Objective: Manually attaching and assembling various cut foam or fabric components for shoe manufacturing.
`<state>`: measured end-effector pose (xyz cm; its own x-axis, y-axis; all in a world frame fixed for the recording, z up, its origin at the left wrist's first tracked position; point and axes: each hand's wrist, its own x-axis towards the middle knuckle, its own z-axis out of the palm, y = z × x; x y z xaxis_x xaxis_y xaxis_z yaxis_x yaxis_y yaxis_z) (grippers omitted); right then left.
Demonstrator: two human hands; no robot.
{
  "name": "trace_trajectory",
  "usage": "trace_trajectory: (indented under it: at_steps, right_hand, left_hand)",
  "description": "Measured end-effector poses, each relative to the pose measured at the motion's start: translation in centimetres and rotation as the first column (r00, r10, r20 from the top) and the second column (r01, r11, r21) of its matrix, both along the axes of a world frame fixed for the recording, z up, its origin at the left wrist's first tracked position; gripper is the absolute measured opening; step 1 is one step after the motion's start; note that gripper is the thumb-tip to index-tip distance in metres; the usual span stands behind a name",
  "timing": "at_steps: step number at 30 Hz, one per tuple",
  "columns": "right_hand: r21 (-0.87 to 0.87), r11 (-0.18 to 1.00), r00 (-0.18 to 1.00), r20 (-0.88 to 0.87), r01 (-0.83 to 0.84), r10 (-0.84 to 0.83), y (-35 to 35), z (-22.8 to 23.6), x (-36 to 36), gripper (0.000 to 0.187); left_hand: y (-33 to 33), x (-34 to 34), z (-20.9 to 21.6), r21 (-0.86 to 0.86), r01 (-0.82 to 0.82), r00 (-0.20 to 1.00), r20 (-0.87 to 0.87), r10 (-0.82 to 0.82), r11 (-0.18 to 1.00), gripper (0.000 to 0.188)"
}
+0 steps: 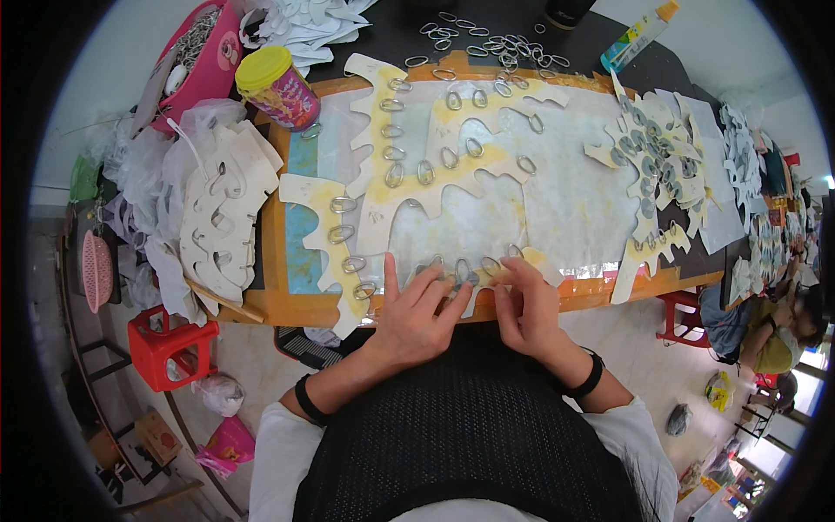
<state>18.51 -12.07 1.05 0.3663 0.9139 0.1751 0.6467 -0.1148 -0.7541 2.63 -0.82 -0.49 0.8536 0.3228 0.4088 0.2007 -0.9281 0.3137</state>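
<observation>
At the table's near edge lies a pale cut-out strip (544, 264) with several oval metal rings (462, 269) along it. My left hand (416, 315) rests over its left part, fingers spread and fingertips down beside the rings. The fingers of my right hand (532, 309) are bent, thumb near the forefinger, close to the strip's right part; whatever they pinch is hidden. Left of my hands is another scalloped strip (335, 248) with rings along its edge. Beyond lie more yellow-smeared cut pieces (376, 209), also with rings.
Loose rings (509, 48) lie at the far edge. Finished-looking pieces with grey patches (657, 157) are heaped right. A yellow-lidded tub (283, 91), pink basket (209, 56) and stacked white cut-outs (228, 213) stand left. A bottle (639, 36) is far right; a red stool (170, 348) is below left.
</observation>
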Motion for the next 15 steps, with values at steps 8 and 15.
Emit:
trace_trajectory:
  at_steps: [8, 15]
  right_hand:
    - [0.215, 0.972, 0.93, 0.368, -0.092, 0.007, 0.4, -1.7, -0.7, 0.036]
    - [0.029, 0.999, 0.94, 0.341, -0.025, 0.013, 1.2, -0.3, -1.2, 0.033]
  left_hand:
    - [-0.1, 0.0, 0.1, 0.04, 0.002, 1.0, -0.006, -0.001, 0.999, 0.032]
    - [0.1, -0.6, -0.3, -0.074, -0.031, 0.997, 0.068, 0.036, 0.997, 0.032]
